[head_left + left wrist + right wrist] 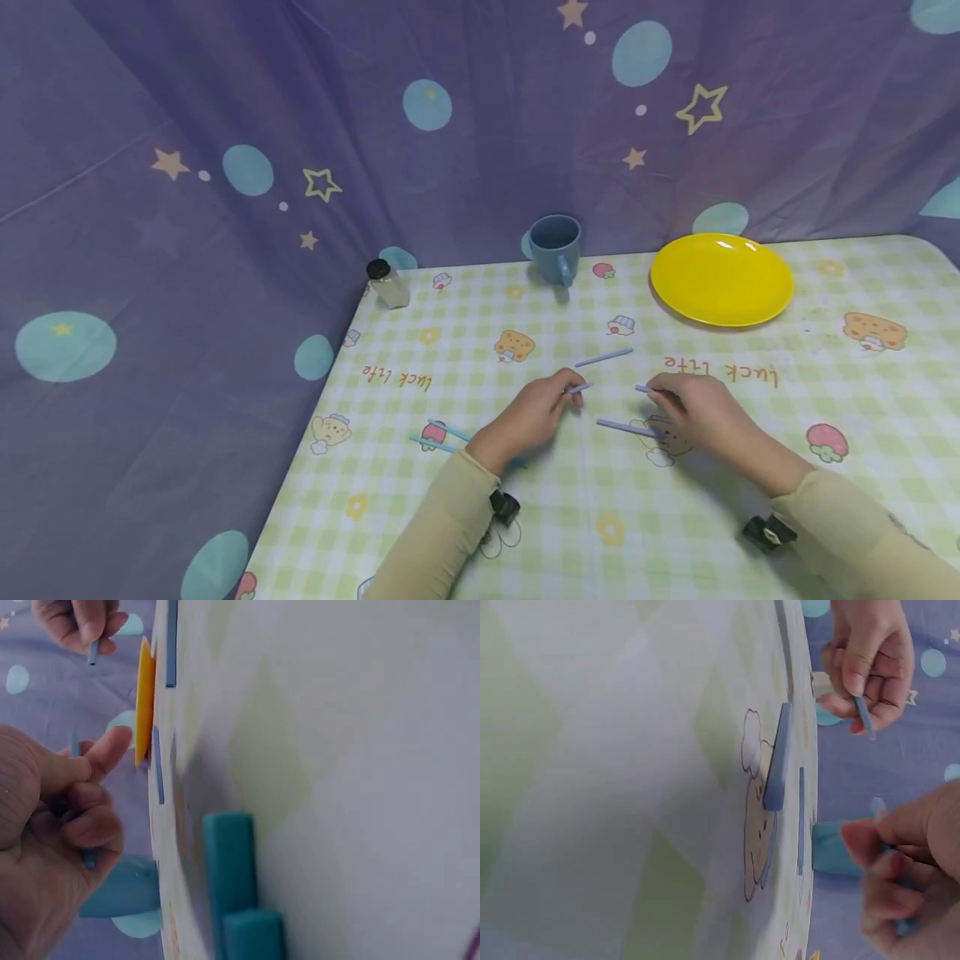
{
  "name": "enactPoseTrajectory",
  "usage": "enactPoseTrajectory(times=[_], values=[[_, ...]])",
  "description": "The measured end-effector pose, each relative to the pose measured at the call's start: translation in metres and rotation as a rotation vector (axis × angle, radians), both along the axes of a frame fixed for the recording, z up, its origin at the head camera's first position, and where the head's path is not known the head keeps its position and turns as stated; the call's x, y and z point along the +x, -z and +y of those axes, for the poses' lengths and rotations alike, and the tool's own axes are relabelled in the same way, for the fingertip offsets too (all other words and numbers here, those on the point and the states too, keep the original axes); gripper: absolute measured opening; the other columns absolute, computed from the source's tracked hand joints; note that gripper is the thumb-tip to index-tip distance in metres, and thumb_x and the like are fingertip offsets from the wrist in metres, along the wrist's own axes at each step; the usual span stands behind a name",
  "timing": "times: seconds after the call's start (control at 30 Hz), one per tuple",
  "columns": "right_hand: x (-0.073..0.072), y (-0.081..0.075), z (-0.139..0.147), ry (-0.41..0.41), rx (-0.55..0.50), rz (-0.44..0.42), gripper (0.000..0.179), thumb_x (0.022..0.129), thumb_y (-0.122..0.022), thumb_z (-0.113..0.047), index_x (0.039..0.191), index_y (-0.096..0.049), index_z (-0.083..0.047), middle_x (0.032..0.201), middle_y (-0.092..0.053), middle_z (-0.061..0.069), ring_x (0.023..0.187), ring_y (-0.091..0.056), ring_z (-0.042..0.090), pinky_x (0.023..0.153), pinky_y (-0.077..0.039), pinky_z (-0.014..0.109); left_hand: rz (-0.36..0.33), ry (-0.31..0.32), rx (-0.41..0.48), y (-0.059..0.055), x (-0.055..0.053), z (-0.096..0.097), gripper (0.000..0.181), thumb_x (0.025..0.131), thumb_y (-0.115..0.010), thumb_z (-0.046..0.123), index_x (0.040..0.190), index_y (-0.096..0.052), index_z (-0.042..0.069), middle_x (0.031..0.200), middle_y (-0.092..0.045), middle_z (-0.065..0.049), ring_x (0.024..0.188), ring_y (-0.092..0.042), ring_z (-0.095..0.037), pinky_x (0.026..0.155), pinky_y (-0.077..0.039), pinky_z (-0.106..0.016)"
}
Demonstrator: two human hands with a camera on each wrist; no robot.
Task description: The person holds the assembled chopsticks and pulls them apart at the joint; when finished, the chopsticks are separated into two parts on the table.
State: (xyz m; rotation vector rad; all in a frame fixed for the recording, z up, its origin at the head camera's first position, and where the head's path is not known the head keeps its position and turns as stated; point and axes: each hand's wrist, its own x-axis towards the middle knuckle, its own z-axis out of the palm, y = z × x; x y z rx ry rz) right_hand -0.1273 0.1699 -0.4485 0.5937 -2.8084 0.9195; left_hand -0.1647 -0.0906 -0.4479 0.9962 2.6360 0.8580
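Note:
My left hand (534, 414) pinches a short bluish-purple stick (579, 388), its tip past the fingertips. Across a small gap, my right hand (697, 406) pinches a similar stick (642, 388) between thumb and fingers. The left wrist view shows both hands raised above the tabletop, the left stick (75, 742) partly hidden by curled fingers. Between and beyond the hands lie two more purple sticks, a far one (604, 357) and a nearer one (626, 428) below the right hand. Two longer teal sticks (437, 443) lie partly hidden under my left forearm.
A blue mug (555, 250) stands at the back edge, with a yellow plate (722, 280) to its right. At the back left corner is a small black-capped bottle (389, 285). A checked cloth (555, 550) covers the table; a purple curtain (480, 167) hangs behind.

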Motion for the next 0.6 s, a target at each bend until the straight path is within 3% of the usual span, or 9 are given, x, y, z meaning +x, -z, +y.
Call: enactPoseTrajectory(times=[0.17,0.27,0.4,0.5,0.6], values=[[-0.001,0.002,0.005,-0.077,-0.011,-0.075,0.027,0.09,-0.058,0.006,0.116,-0.066,0.006,0.098,-0.072,0.012,0.094,-0.067,0.031,0.079,-0.052,0.047,-0.011,-0.041,-0.002,0.002,-0.009,-0.002,0.021,0.103,-0.045,0.005,0.122,-0.052,0.009,0.107,-0.067,0.001,0.106,-0.062,-0.015,0.093,-0.045,-0.028],[-0.001,0.005,0.006,-0.112,0.0,-0.064,0.03,0.09,-0.059,0.007,0.119,-0.065,0.004,0.097,-0.072,0.008,0.085,-0.067,0.025,0.071,-0.052,0.04,-0.019,-0.097,0.037,0.005,-0.015,0.0,0.021,0.103,-0.046,0.006,0.123,-0.053,0.009,0.107,-0.069,0.002,0.09,-0.065,-0.015,0.081,-0.048,-0.025],[0.0,0.009,0.001,-0.088,-0.001,-0.006,0.021,0.088,-0.066,0.002,0.108,-0.072,-0.003,0.094,-0.073,0.005,0.08,-0.067,0.02,0.069,-0.052,0.039,-0.059,-0.183,0.126,0.009,-0.022,0.007,0.019,0.102,-0.049,0.009,0.119,-0.057,0.009,0.106,-0.071,0.0,0.069,-0.063,-0.013,0.065,-0.047,-0.02],[-0.001,0.011,-0.005,-0.048,-0.006,0.014,0.008,0.086,-0.072,-0.004,0.091,-0.074,-0.009,0.084,-0.071,-0.002,0.073,-0.065,0.014,0.069,-0.052,0.038,-0.072,-0.257,0.172,0.011,-0.027,0.015,0.016,0.101,-0.052,0.01,0.114,-0.063,0.01,0.102,-0.072,0.0,0.069,-0.064,-0.011,0.064,-0.047,-0.019],[0.0,0.011,-0.011,-0.009,-0.013,-0.02,0.005,0.084,-0.076,-0.011,0.081,-0.073,-0.014,0.075,-0.068,-0.009,0.064,-0.057,0.006,0.064,-0.049,0.035,-0.047,-0.31,0.194,0.012,-0.031,0.023,0.013,0.098,-0.058,0.013,0.107,-0.068,0.01,0.093,-0.073,-0.001,0.067,-0.064,-0.009,0.062,-0.048,-0.018]])
